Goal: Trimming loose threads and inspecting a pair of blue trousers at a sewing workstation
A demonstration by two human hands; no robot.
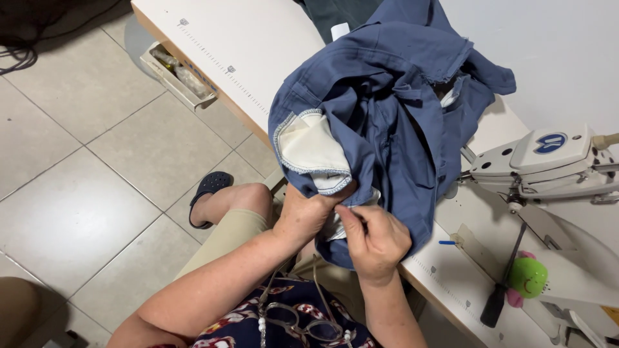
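Note:
A blue garment [393,96], turned partly inside out with a cream pocket lining [313,148] showing, is bunched over the edge of a white sewing table [251,45]. My left hand [309,212] grips the garment's lower edge just under the lining. My right hand [377,235] pinches the blue cloth and a bit of white lining right beside it, fingers closed. Both hands touch at the fabric, above my lap.
A white sewing machine [548,161] stands at the right, with a green ball-shaped object [527,277] and a dark-handled tool [500,293] beside it. An open drawer [177,74] hangs under the table's far end. Glasses on a beaded cord [303,325] hang at my chest. Tiled floor [97,193] lies left.

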